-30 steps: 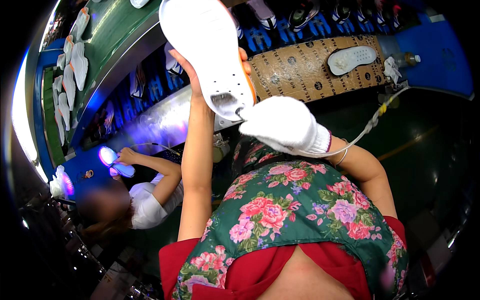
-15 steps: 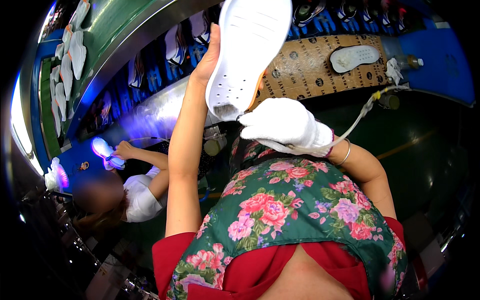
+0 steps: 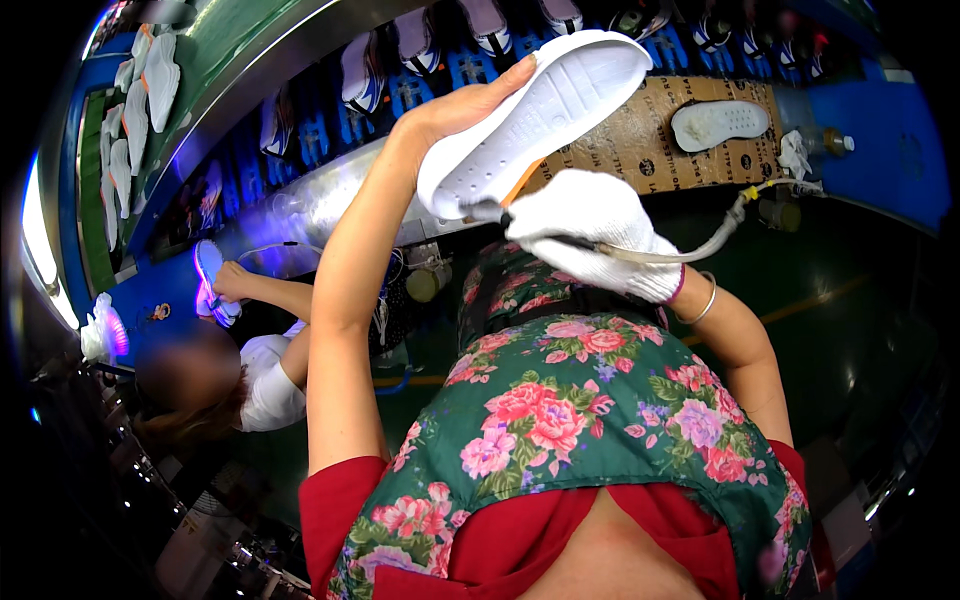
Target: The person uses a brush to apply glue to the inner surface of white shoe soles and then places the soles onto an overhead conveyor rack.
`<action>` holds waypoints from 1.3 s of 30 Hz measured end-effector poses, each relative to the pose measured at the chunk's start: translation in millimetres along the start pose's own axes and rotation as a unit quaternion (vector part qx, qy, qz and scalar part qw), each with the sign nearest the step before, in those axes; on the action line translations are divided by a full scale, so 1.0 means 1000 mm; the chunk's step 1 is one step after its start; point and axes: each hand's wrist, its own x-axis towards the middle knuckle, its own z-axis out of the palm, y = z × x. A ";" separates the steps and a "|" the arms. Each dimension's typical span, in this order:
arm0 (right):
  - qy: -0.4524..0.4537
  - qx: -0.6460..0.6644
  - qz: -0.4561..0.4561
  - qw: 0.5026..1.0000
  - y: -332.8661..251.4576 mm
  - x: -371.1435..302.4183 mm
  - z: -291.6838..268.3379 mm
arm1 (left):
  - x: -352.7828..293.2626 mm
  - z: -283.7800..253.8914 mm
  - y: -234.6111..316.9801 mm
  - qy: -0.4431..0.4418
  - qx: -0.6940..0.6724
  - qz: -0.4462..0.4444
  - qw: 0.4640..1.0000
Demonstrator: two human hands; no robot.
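A white shoe sole (image 3: 545, 120) with an orange patch on its side is tilted up in front of me. My left hand (image 3: 455, 112), bare, is closed around its left edge. In a white knitted glove, my right hand (image 3: 585, 228) grips a brush (image 3: 488, 211) fed by a pale hose (image 3: 690, 252). The grey bristles touch the sole's lower end, at the inner side of its raised rim. Most of the brush handle is hidden by the glove.
Beyond the sole, a second white sole (image 3: 720, 124) lies on a printed brown cardboard sheet (image 3: 650, 150). Shoes (image 3: 362, 75) on blue holders line the back. A co-worker's hand (image 3: 232, 281) holds a sole at the left. A clear bottle (image 3: 832, 143) stands right.
The sole has tilted, with its far end swinging right and its raised inner rim showing more. My right hand has moved slightly right with the brush. The co-worker's sole has turned.
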 end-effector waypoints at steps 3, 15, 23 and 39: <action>0.040 0.135 0.115 0.983 -0.002 -0.009 -0.002 | -0.001 0.009 -0.013 -0.011 -0.198 0.097 0.975; 0.164 -0.002 0.133 0.977 0.017 0.007 -0.036 | -0.034 0.059 -0.062 0.038 -0.345 0.150 0.926; 0.159 -0.061 0.060 0.984 -0.008 0.000 -0.020 | -0.068 0.061 -0.067 -0.142 -0.723 0.200 0.646; 0.212 -0.147 -0.060 0.964 -0.031 0.034 -0.029 | -0.044 0.098 -0.068 -0.143 -0.714 0.284 0.623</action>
